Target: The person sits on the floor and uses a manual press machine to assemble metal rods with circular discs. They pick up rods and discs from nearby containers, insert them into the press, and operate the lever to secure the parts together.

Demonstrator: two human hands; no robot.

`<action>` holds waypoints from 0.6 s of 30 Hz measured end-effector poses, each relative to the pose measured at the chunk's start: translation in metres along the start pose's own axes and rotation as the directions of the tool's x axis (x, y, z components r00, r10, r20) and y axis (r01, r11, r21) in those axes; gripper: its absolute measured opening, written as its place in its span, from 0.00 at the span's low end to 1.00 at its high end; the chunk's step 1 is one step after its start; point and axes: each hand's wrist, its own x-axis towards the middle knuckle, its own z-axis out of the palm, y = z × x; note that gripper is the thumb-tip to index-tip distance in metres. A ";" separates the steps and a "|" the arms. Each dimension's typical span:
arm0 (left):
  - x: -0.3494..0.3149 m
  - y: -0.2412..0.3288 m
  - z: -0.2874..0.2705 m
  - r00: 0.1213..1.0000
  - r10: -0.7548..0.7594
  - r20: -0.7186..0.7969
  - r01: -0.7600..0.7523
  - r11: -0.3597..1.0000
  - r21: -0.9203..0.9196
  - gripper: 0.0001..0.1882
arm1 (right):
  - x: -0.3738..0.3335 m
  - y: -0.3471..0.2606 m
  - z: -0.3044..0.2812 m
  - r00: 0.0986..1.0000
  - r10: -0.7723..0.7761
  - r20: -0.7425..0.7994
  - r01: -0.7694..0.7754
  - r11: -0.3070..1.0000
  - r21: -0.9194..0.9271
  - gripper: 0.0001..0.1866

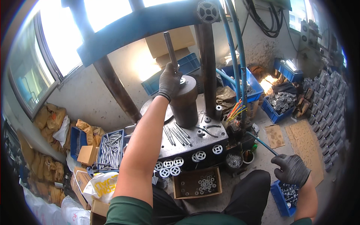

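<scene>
Left gloved hand [170, 83]: clamped on tilted metal shaft [170, 47], over the top of the dark steel cylinder [185, 105] | right gloved hand [292, 169]: at the end of the blue lever [262, 143], right of the cylinder; I cannot tell if it is closed | metal rods [177, 135]: lie before the cylinder | pliers [205, 130]: right front of the cylinder

Place: metalworking workshop
Press [207, 67]: tall, upper centre
Rods [110, 150]: heaped, left of centre
Metal cylinders [323, 116]: stacked, right edge
Discs [282, 100]: heaped, right of centre
</scene>
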 end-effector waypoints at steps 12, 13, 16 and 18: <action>-0.001 -0.006 0.006 0.999 -0.019 -0.034 0.018 1.000 -0.011 0.15 | -0.021 -0.002 0.043 0.997 0.061 -0.053 -0.064 0.996 -0.060 0.08; 0.000 -0.007 0.006 0.999 -0.024 -0.034 0.024 1.000 -0.016 0.15 | -0.023 -0.002 0.047 0.995 0.071 -0.066 -0.075 0.995 -0.059 0.08; 0.004 -0.013 0.006 0.999 0.008 -0.052 -0.008 1.000 -0.002 0.15 | -0.026 -0.005 0.054 0.991 0.087 -0.098 -0.091 0.995 -0.044 0.10; 0.002 -0.012 0.006 0.998 0.016 -0.053 -0.015 1.000 0.007 0.14 | -0.027 -0.007 0.055 0.989 0.096 -0.112 -0.101 0.994 -0.040 0.11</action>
